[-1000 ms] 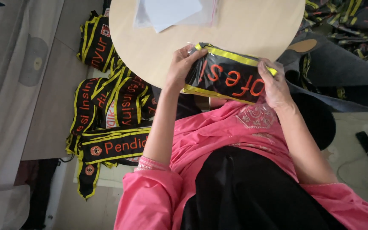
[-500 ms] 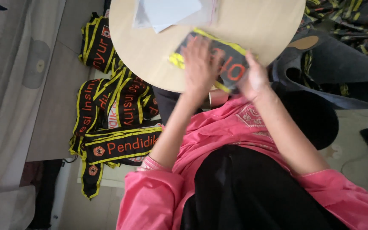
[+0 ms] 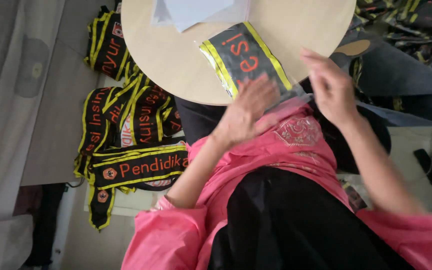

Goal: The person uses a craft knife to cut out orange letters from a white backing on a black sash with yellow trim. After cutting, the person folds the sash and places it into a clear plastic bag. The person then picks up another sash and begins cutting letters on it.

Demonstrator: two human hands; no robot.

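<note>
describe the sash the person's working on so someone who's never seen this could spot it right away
Find the round pale wooden table at the top of the view. At its near edge lies a folded black sash with yellow borders and orange lettering, inside a clear plastic sleeve, with the left hand on its near end. It is the only sash on the table; the similar ones lie heaped on the floor to the left.

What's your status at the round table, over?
Left hand flat on the folded black sash, near its lower end. Right hand open, just off the sash's edge. Sash lies on the round table; white sheets above, apart.
</note>
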